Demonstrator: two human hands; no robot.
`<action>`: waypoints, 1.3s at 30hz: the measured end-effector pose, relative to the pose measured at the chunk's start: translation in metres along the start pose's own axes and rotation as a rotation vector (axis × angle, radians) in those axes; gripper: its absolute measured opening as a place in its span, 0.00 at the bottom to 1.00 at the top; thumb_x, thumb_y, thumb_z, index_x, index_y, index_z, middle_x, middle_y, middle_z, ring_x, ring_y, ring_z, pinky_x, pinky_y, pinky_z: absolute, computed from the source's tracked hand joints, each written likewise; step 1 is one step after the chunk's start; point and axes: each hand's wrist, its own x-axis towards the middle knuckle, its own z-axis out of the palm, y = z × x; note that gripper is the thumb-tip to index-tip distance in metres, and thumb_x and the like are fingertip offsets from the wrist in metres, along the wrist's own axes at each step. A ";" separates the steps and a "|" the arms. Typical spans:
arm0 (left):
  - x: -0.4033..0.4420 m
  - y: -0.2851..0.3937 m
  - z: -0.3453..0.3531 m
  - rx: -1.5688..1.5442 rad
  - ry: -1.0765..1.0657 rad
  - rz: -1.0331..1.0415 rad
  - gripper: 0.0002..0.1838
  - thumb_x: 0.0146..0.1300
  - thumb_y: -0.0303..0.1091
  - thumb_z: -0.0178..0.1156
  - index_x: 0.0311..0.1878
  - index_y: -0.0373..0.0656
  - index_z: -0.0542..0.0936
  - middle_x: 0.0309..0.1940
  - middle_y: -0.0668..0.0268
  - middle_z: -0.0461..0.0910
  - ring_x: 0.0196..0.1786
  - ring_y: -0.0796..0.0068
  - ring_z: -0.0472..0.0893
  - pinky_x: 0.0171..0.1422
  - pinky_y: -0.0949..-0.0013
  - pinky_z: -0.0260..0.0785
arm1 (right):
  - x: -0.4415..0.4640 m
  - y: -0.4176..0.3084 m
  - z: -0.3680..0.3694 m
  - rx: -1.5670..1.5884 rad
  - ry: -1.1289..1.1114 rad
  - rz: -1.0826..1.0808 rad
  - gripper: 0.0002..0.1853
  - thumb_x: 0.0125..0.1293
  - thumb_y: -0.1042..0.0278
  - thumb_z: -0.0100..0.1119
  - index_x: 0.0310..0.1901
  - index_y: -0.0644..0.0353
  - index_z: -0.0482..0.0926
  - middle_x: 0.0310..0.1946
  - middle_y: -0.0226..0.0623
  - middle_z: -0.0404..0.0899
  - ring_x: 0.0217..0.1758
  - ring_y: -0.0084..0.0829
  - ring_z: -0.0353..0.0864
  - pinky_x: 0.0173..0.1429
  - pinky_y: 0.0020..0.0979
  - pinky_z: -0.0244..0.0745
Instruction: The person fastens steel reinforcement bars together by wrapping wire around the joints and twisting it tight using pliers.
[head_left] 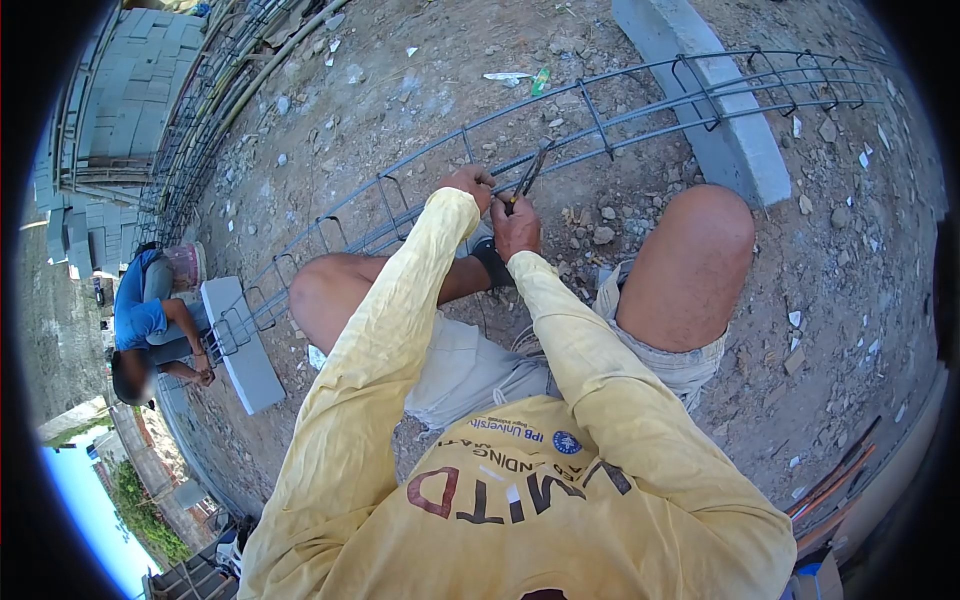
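My right hand (516, 230) is closed around the handles of dark pliers (534, 170), whose head points up and away over the steel bars. Just left of it, my left hand (468, 186) is closed at the bars, its fingertips pinched together; what lies between them is too small to make out. Both hands are at the long rebar cage (600, 125), which curves across the view with square stirrups along it. A light grey concrete block (735, 125) lies under the cage's right stretch, and another block (243, 345) is under its left end.
A person in a blue shirt (140, 310) bends over the cage's left end. More rebar cages (190, 120) and stacked grey blocks (140, 90) stand at upper left. Stones and scraps litter the dirt ground (400, 110). Long rods (835, 470) lie at lower right.
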 end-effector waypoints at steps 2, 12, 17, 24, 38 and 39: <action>-0.002 0.000 0.001 -0.017 0.003 -0.025 0.14 0.57 0.36 0.58 0.46 0.54 0.85 0.47 0.57 0.84 0.51 0.55 0.83 0.59 0.59 0.73 | 0.000 -0.001 0.000 -0.008 -0.029 0.004 0.12 0.60 0.64 0.60 0.41 0.63 0.81 0.39 0.52 0.82 0.42 0.53 0.81 0.48 0.47 0.74; -0.022 0.003 0.007 -0.154 0.170 -0.095 0.15 0.59 0.37 0.59 0.49 0.53 0.84 0.45 0.54 0.84 0.50 0.55 0.83 0.58 0.58 0.73 | -0.003 -0.043 -0.024 -0.118 -0.115 0.096 0.13 0.59 0.61 0.58 0.37 0.62 0.82 0.35 0.53 0.83 0.41 0.53 0.82 0.47 0.46 0.75; -0.040 0.006 0.012 -0.543 0.314 -0.235 0.15 0.62 0.35 0.59 0.52 0.45 0.80 0.39 0.52 0.85 0.37 0.60 0.85 0.48 0.60 0.77 | 0.000 -0.033 -0.021 -0.030 -0.169 0.128 0.15 0.61 0.62 0.59 0.43 0.65 0.83 0.31 0.45 0.84 0.34 0.39 0.83 0.42 0.36 0.75; -0.044 -0.015 0.059 -1.323 0.362 -0.362 0.14 0.63 0.36 0.62 0.42 0.33 0.78 0.29 0.62 0.81 0.27 0.73 0.79 0.33 0.68 0.72 | 0.002 -0.025 -0.022 0.187 -0.267 0.237 0.12 0.61 0.68 0.61 0.42 0.67 0.83 0.29 0.36 0.84 0.31 0.25 0.80 0.36 0.28 0.73; -0.054 -0.016 0.053 -1.651 -0.282 -0.455 0.16 0.68 0.54 0.55 0.41 0.52 0.80 0.38 0.71 0.81 0.44 0.69 0.75 0.52 0.57 0.62 | 0.004 -0.024 -0.036 0.311 -0.388 0.303 0.12 0.64 0.72 0.57 0.47 0.67 0.83 0.36 0.37 0.84 0.36 0.25 0.81 0.41 0.28 0.74; -0.045 -0.022 0.064 -1.692 -0.274 -0.440 0.16 0.68 0.54 0.55 0.42 0.52 0.80 0.37 0.71 0.80 0.45 0.69 0.75 0.53 0.56 0.62 | 0.004 -0.026 -0.038 0.302 -0.407 0.313 0.12 0.65 0.72 0.57 0.47 0.66 0.83 0.36 0.37 0.84 0.37 0.25 0.81 0.41 0.28 0.74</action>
